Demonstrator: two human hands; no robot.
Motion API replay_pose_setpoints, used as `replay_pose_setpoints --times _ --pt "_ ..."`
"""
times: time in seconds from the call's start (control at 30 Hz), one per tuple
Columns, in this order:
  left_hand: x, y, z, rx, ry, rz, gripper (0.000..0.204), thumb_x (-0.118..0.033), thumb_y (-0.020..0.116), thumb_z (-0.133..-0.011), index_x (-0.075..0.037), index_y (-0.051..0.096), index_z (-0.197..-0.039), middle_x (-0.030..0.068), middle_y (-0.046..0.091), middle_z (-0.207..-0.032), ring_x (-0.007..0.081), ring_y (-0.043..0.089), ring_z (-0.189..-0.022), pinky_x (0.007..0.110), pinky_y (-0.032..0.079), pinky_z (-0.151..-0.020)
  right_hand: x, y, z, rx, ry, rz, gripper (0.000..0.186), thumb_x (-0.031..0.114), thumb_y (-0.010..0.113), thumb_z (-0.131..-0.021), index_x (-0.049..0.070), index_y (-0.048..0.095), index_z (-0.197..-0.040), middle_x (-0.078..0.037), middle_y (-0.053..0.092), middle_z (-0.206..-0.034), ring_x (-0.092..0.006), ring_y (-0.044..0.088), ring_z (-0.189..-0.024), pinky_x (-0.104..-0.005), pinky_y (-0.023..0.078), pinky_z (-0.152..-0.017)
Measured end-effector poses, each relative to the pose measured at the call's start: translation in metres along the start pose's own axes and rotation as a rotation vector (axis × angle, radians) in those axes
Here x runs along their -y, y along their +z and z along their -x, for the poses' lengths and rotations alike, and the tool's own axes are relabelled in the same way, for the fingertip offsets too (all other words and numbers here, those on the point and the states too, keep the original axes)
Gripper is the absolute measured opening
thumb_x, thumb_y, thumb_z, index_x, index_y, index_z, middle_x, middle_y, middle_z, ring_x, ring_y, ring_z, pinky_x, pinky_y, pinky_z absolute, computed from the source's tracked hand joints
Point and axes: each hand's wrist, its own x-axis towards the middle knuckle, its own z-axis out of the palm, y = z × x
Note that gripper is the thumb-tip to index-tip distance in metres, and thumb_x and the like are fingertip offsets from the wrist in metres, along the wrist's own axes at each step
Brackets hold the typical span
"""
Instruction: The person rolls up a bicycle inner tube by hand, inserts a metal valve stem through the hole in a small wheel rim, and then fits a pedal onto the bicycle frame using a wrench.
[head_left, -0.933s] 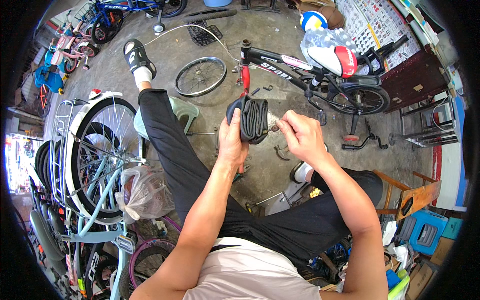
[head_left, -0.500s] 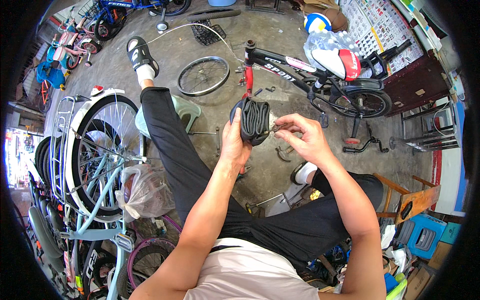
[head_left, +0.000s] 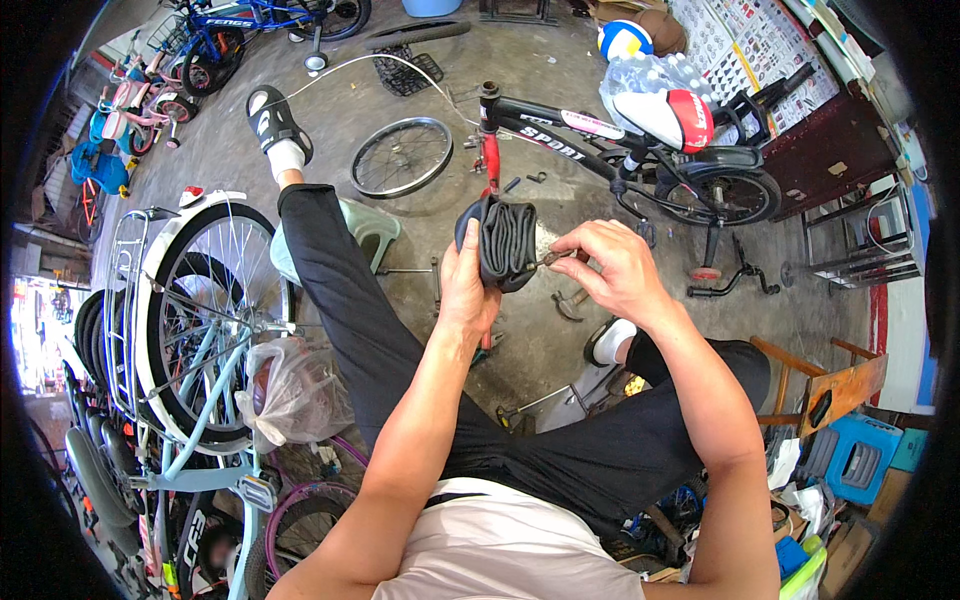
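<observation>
Between both hands, above the lap: folded black inner tube (head_left: 508, 243), long axis upright, valve stem pointing right. Clasped in left hand (head_left: 468, 290); valve pinched by right hand (head_left: 612, 268) fingertips, earlier only nearing it, so valve work begun. Behind: small black bicycle (head_left: 640, 150), loose rim (head_left: 404, 157).

Both my forearms come up from the lower edge, converging mid-frame. My left hand (head_left: 468, 285) is upright, fingers curled closed in a grip, thumb on the near side. My right hand (head_left: 612, 268) sits just beside it, palm down, fingertips pinched together toward the left.
</observation>
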Motion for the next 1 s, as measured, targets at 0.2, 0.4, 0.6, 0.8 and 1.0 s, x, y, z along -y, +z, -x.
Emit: replay_pose_setpoints --times 0.2,0.4,0.6,0.8,1.0 --pt "-0.003 0.011 0.002 -0.018 0.068 -0.027 0.043 -0.035 0.061 -0.106 -0.002 0.058 -0.132 0.0058 0.069 -0.117 0.0147 0.069 -0.101 0.033 0.057 -0.088 0.005 -0.001 -0.002 -0.044 -0.064 0.066 0.018 0.016 0.080 -0.084 0.008 0.065 -0.091 -0.006 0.063 -0.078 -0.0263 0.062 -0.076 -0.0385 0.043 -0.071" --pt "-0.004 0.015 0.003 -0.030 0.104 -0.068 0.039 -0.033 0.062 -0.106 -0.002 0.059 -0.129 0.0052 0.070 -0.112 0.0126 0.070 -0.093 0.031 0.058 -0.081 0.006 0.005 0.002 -0.049 -0.020 0.065 0.017 0.014 0.078 -0.085 0.007 0.064 -0.087 -0.007 0.063 -0.076 -0.0281 0.062 -0.075 -0.0395 0.044 -0.071" --pt "-0.001 0.013 0.001 -0.048 0.144 -0.100 0.035 -0.031 0.064 -0.105 -0.003 0.060 -0.126 0.0035 0.068 -0.110 0.0107 0.067 -0.092 0.029 0.057 -0.080 0.010 0.010 0.006 -0.029 0.172 -0.004 0.017 0.017 0.074 -0.089 0.005 0.064 -0.085 -0.010 0.065 -0.074 -0.0317 0.063 -0.070 -0.0416 0.046 -0.069" --pt "0.005 0.004 -0.004 -0.033 0.222 -0.181 0.036 -0.030 0.060 -0.107 -0.003 0.057 -0.130 0.0056 0.069 -0.116 0.0158 0.071 -0.099 0.033 0.060 -0.085 0.013 0.014 0.007 -0.014 0.358 -0.107 0.019 0.019 0.072 -0.091 0.002 0.066 -0.084 -0.013 0.065 -0.070 -0.0327 0.064 -0.065 -0.0428 0.047 -0.062" --pt "0.008 0.005 -0.003 -0.044 0.280 -0.272 0.036 -0.028 0.064 -0.105 -0.002 0.058 -0.130 0.0045 0.065 -0.118 0.0114 0.062 -0.103 0.028 0.050 -0.093 0.014 0.017 0.008 0.000 0.557 -0.208 0.023 0.020 0.073 -0.092 -0.001 0.068 -0.084 -0.014 0.063 -0.063 -0.0231 0.060 -0.054 -0.0390 0.045 -0.055"
